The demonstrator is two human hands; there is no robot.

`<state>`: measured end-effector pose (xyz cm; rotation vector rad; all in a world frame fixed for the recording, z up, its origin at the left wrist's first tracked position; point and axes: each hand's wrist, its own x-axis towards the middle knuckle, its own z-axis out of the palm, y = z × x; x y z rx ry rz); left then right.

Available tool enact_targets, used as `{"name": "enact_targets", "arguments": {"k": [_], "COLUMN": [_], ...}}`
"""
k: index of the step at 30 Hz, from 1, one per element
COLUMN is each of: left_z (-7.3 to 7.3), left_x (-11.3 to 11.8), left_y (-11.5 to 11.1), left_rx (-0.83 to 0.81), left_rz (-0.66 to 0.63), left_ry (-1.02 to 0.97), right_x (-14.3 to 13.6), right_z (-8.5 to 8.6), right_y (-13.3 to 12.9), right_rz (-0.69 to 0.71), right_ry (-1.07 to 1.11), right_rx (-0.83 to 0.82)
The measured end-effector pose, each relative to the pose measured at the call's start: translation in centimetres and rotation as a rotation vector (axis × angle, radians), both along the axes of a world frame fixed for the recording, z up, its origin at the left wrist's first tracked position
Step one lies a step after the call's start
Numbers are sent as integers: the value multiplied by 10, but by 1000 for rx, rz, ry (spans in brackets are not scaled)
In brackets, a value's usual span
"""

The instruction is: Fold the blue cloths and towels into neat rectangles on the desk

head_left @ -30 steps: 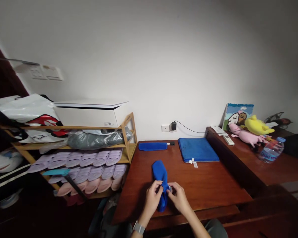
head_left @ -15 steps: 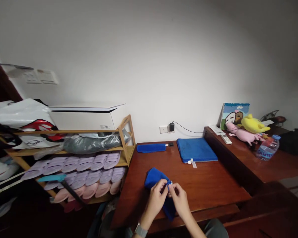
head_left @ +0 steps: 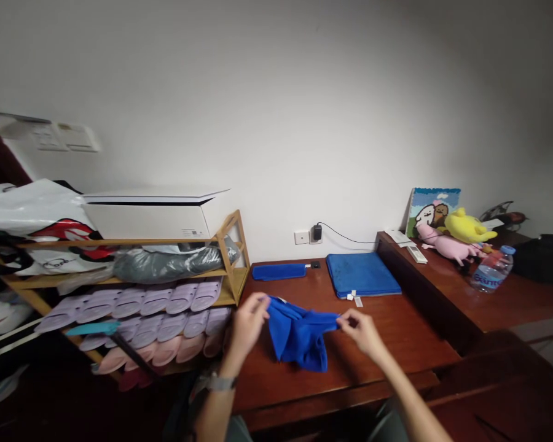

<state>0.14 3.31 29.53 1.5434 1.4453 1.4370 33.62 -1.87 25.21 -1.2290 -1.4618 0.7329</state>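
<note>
A blue cloth hangs stretched between my two hands above the dark wooden table. My left hand pinches its left corner. My right hand pinches its right corner, and the lower part of the cloth sags onto the table. A watch sits on my left wrist.
A folded blue cloth and a rolled blue cloth lie at the table's back by the wall socket. A wooden rack with several slippers and a white box stands to the left. Plush toys and a water bottle are on the right-hand desk.
My hands were together at the cloth's near end. They have since pulled apart and lifted, spreading the bunched cloth open between them.
</note>
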Motion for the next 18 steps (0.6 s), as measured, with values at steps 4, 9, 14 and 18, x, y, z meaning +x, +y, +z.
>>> {"name": "enact_targets", "arguments": {"k": [4,9,14,18], "left_z": [35,54,48,37], "left_x": [-87,-136,-142,-146], "left_y": [30,27,19,24], "left_rx": [-9,-84,-113,-107], "left_rz": [339,394,376,342], "left_ry": [-149,-155,-95,-53], "right_x": [122,219,237,242], "right_z": [34,59,66,58], "right_y": [5,-17,-48,-56], "right_rz": [-322,-589,-574,-666], "right_ry": [-171,-164,-192,-257], "right_rx": [124,132,106,126]}}
